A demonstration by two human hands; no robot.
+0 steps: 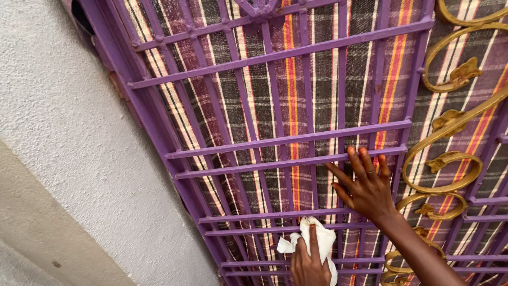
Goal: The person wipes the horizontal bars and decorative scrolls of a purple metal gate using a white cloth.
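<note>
left hand (309, 262) clenched on white cloth (317, 241), pressed to purple metal grille (275, 140) | right hand (365, 188) released, fingers spread flat on bars | plaid curtain (323, 85) behind | gold scrollwork (450, 169) right

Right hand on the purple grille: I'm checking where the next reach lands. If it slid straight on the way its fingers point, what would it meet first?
The right hand points up the grille. Its fingertips already reach a purple crossbar; the next bar sits just beyond, probably first met.
</note>
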